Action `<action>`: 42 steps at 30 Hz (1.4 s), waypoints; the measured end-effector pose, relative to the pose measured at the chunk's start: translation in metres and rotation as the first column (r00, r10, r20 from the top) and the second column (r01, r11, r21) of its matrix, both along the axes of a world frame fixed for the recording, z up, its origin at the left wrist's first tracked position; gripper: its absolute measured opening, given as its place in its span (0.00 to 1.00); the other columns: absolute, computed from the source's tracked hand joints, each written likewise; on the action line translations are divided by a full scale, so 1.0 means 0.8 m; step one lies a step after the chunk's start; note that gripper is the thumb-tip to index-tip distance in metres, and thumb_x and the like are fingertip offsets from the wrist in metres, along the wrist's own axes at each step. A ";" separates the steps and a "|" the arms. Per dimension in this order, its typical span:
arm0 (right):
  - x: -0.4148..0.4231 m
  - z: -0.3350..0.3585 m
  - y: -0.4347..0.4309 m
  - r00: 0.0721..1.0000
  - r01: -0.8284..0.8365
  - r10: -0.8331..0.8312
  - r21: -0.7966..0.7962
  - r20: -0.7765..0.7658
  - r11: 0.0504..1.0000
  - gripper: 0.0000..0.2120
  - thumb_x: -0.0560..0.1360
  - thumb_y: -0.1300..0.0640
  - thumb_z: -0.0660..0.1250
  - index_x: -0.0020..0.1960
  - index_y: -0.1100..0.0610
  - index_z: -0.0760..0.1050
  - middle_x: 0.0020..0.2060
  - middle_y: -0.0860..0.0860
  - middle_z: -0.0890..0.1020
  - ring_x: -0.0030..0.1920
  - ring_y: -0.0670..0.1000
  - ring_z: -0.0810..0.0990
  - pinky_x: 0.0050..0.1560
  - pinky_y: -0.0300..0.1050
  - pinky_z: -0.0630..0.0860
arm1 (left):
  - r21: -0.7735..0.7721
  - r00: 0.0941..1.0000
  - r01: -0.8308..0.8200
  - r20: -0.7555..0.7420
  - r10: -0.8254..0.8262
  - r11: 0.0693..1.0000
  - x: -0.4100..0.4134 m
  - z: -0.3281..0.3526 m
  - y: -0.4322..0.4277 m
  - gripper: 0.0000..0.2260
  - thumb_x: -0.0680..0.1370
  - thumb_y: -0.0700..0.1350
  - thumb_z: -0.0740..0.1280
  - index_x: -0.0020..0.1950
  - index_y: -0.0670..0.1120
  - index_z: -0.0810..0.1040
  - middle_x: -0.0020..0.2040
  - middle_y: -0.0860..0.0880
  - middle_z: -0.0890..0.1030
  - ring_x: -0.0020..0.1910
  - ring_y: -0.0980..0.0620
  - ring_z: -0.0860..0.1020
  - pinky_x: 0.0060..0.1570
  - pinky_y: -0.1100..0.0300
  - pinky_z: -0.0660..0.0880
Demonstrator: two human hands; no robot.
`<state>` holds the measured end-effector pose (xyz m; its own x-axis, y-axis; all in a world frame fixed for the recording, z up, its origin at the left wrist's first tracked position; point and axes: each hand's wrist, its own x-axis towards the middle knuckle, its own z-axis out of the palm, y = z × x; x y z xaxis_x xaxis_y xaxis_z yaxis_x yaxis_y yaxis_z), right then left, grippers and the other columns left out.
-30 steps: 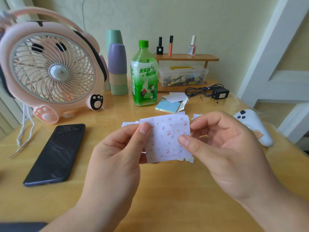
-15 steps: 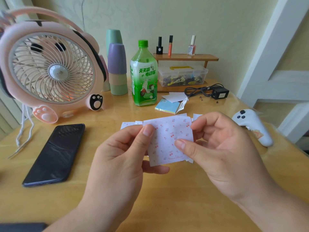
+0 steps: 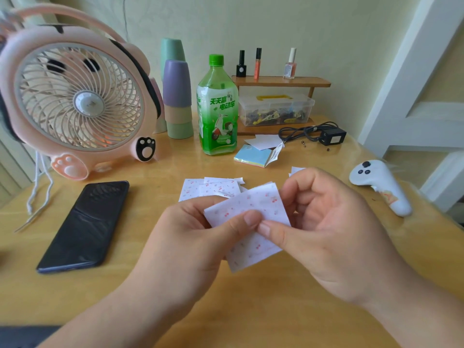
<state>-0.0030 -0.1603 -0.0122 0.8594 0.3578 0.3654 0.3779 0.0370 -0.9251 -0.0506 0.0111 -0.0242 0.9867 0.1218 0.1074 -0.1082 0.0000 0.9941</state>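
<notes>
My left grip and right grip both pinch the cherry-print paper sheet, thumbs meeting near its middle. I see it held tilted above the near centre of the counter. More cherry-print sheets lie just beyond; a black phone lies left.

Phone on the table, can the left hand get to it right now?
Probably yes, once it lets go: the left hand pinches the cherry paper, but the phone lies uncovered beside it.
</notes>
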 end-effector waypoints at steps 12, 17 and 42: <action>0.004 -0.004 -0.005 1.000 0.010 -0.010 0.042 0.000 0.999 0.13 0.67 0.61 0.75 0.50 0.55 0.78 0.38 0.51 0.85 0.39 0.49 0.83 0.41 0.38 0.77 | 0.068 0.999 -0.048 -0.013 0.049 0.996 -0.004 0.006 -0.005 0.11 0.66 0.55 0.77 0.38 0.48 0.86 0.37 0.45 0.86 0.34 0.50 0.78 0.38 0.54 0.72; 0.010 0.002 -0.014 0.990 -0.104 0.092 -0.103 -0.111 0.989 0.12 0.68 0.52 0.80 0.44 0.60 0.85 0.38 0.66 0.84 0.40 0.64 0.82 0.45 0.56 0.77 | 0.080 0.998 0.044 -0.046 -0.041 0.996 -0.003 0.006 -0.004 0.18 0.64 0.56 0.79 0.39 0.41 0.85 0.42 0.36 0.85 0.37 0.46 0.77 0.41 0.50 0.70; 0.026 -0.007 -0.016 0.971 -0.104 0.040 -0.268 -0.234 0.958 0.14 0.74 0.55 0.73 0.36 0.64 0.78 0.21 0.54 0.71 0.22 0.50 0.69 0.27 0.39 0.67 | 0.006 0.986 -0.052 -0.157 0.052 0.999 0.009 -0.012 -0.009 0.11 0.69 0.55 0.74 0.44 0.49 0.87 0.46 0.44 0.87 0.52 0.37 0.84 0.59 0.35 0.78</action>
<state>0.0177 -0.1730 -0.0176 0.8757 0.4809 0.0444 0.1656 -0.2127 -0.9630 -0.0431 0.0038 -0.0340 0.9836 0.1737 -0.0477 0.0491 -0.0034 0.9988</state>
